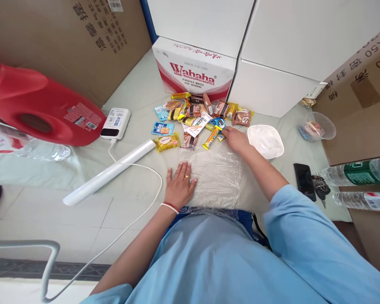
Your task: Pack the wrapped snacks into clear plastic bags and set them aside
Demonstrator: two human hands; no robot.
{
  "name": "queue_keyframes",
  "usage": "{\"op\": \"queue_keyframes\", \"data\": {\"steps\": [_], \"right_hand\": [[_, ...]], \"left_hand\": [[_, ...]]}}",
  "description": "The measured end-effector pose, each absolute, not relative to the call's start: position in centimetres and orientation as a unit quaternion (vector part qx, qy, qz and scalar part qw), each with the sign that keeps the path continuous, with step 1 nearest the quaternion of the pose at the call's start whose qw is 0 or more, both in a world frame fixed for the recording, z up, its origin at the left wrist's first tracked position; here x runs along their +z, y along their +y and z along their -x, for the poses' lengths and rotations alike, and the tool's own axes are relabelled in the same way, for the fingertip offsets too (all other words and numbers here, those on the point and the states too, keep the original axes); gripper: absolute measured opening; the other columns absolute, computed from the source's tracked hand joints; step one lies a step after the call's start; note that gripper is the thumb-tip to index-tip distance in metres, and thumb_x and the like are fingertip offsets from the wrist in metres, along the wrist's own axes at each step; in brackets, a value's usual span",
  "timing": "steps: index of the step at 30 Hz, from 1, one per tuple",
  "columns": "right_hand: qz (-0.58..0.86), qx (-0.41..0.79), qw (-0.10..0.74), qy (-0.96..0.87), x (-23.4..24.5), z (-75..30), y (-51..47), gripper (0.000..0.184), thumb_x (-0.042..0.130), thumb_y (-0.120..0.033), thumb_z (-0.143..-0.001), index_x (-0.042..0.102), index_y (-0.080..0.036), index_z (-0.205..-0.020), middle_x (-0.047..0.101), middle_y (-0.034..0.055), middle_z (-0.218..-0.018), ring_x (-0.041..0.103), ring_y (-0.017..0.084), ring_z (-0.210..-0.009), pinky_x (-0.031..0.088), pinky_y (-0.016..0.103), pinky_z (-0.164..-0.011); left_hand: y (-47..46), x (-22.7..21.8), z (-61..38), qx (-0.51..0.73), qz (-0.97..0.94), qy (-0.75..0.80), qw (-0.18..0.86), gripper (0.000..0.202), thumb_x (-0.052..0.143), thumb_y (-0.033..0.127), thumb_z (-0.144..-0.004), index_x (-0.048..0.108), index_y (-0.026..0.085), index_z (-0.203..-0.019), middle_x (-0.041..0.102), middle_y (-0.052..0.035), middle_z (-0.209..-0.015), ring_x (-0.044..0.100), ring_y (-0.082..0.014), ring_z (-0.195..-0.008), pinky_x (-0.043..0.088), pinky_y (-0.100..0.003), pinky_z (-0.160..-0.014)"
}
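Observation:
My left hand point(180, 185) lies flat, palm down, at the left edge of a sheet of clear plastic film point(217, 179) spread on the cloth. My right hand point(236, 139) reaches to the right side of a pile of wrapped snacks, its fingers drawn together at the edge of a small snack packet point(221, 137). Its fingertips are partly hidden. Close by are a round blue packet point(219, 123), a yellow snack bar point(211, 138), a white packet point(196, 124) and several brown wrapped cakes. To the right of that hand sits a white plastic bowl point(266, 141) with film inside.
A Wahaha carton point(194, 74) and white boxes point(266, 88) stand behind the snacks. Leftward are a power bank point(116, 123) with a cable, a white tube point(109, 173) and a red jug point(40, 105). A phone point(304, 181), keys, a clear tub point(318, 126) and bottles lie right.

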State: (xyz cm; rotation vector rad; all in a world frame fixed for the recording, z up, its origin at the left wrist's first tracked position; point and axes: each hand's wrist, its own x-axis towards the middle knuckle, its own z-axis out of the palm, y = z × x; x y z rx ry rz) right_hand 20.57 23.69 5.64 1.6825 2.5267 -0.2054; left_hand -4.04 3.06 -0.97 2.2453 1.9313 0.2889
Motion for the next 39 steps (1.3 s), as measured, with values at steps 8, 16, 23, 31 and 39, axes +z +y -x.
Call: {"op": "queue_keyframes", "data": {"steps": [8,16,23,31,39], "right_hand": [[-0.556,-0.011,0.126,0.822,7.9,-21.5,23.9,0.034,0.047,-0.022,-0.099,0.070,-0.017,-0.123,0.068,0.0196,-0.119,0.064,0.033,-0.106,0.046,0.039,-0.081],[-0.362,-0.015,0.116,0.925,6.6,-16.9,24.4,0.040,0.039,-0.013,-0.101,0.067,-0.017,-0.129,0.067,0.0158,-0.128,0.058,0.029,-0.119,0.043,0.037,-0.088],[-0.500,-0.042,0.047,0.864,6.7,-16.9,27.4,0.038,0.059,-0.033,-0.094,0.068,-0.015,-0.126,0.072,0.0156,-0.118,0.058,0.033,-0.113,0.045,0.039,-0.088],[-0.555,-0.043,0.054,0.829,4.7,-12.5,29.5,0.051,0.066,-0.034,-0.088,0.063,-0.008,-0.132,0.063,0.0221,-0.135,0.049,0.037,-0.125,0.040,0.047,-0.101],[-0.550,0.040,0.062,0.832,8.2,-18.7,21.8,0.026,0.060,-0.017,-0.083,0.073,-0.013,-0.105,0.071,0.0228,-0.104,0.054,0.040,-0.111,0.038,0.050,-0.091]], "left_hand": [[3.1,-0.6,4.1,0.122,-0.746,0.648,0.094,0.060,0.033,0.044,-0.105,0.041,0.016,-0.158,0.040,-0.0158,-0.165,0.036,-0.0297,-0.154,0.018,-0.061,-0.127],[3.0,-0.5,4.2,0.120,-0.747,0.647,0.093,0.058,0.034,0.043,-0.106,0.044,0.015,-0.156,0.041,-0.0158,-0.164,0.037,-0.0298,-0.153,0.018,-0.060,-0.127],[3.0,-0.5,4.2,0.134,-0.743,0.648,0.099,0.056,0.035,0.042,-0.105,0.046,0.017,-0.154,0.043,-0.0150,-0.163,0.037,-0.0286,-0.154,0.018,-0.059,-0.127],[3.1,-0.4,4.2,0.134,-0.741,0.650,0.105,0.057,0.036,0.042,-0.104,0.046,0.018,-0.155,0.044,-0.0150,-0.162,0.039,-0.0288,-0.152,0.019,-0.060,-0.127],[3.1,-0.6,4.1,0.141,-0.737,0.652,0.113,0.059,0.032,0.044,-0.106,0.042,0.016,-0.157,0.040,-0.0132,-0.165,0.034,-0.0271,-0.155,0.015,-0.059,-0.129]]}}
